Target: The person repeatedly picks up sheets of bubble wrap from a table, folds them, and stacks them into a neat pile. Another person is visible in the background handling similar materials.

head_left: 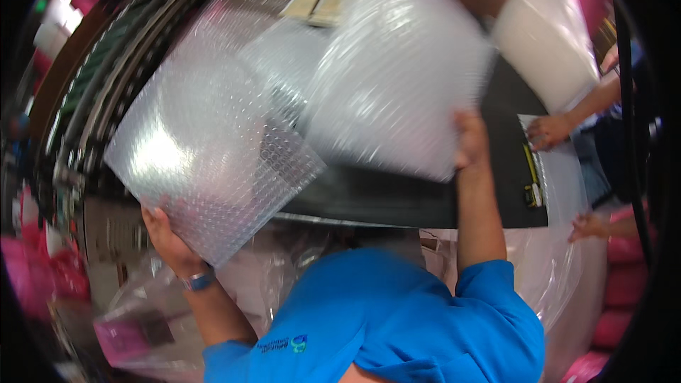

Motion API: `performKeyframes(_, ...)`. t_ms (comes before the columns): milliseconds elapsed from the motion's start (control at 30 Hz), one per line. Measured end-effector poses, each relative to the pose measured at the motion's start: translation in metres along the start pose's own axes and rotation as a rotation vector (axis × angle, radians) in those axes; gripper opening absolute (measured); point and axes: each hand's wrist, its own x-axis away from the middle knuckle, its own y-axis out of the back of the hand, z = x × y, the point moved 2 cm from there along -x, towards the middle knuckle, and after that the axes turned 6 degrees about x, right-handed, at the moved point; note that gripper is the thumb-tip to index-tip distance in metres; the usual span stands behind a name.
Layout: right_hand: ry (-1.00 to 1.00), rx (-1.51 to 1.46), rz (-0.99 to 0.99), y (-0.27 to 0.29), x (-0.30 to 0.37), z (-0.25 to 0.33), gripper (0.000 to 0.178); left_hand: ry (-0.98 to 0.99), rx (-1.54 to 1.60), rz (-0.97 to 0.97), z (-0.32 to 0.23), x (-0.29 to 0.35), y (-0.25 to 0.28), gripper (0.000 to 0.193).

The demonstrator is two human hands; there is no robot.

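Observation:
My left hand (170, 241) grips the lower left edge of a clear bubble wrap sheet (206, 135), thumb on top, and holds it up at a tilt. The fingers behind that sheet are partly hidden. My right hand (471, 142) is closed on the right edge of another bubble wrap piece (397, 78), which is raised over the black tabletop (369, 198) and smeared by motion. Between the two, more bubble wrap (284, 50) lies on the table. Whether each held piece is one sheet or several layers, I cannot tell.
Cream-coloured pads (323, 3) lie at the table's far side. A co-worker's hand (550, 132) rests at the right edge, near a yellow and black tool (532, 191); another hand (587, 228) is below it. A roller conveyor (106, 92) runs along the left. Pink bundles (42, 276) stand around.

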Motion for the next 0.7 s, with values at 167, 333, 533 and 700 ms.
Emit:
performKeyframes(167,0.007,-0.270,-0.295,0.083,-0.070,0.005,0.039,0.496,0.785,0.676,0.004,0.019,0.103,0.045)
performKeyframes(333,-0.212,-0.478,-0.520,0.080,-0.085,-0.024,0.055,0.782,0.107,0.032,0.123,0.131,0.288,0.036)
performKeyframes(533,-0.180,0.066,-0.108,0.021,-0.063,-0.037,0.060,1.249,-0.255,-0.521,0.177,0.281,0.325,0.027)
performKeyframes(700,-0.081,0.515,0.062,-0.035,-0.076,-0.039,0.065,1.124,-0.145,-0.933,0.206,0.265,0.320,0.038)
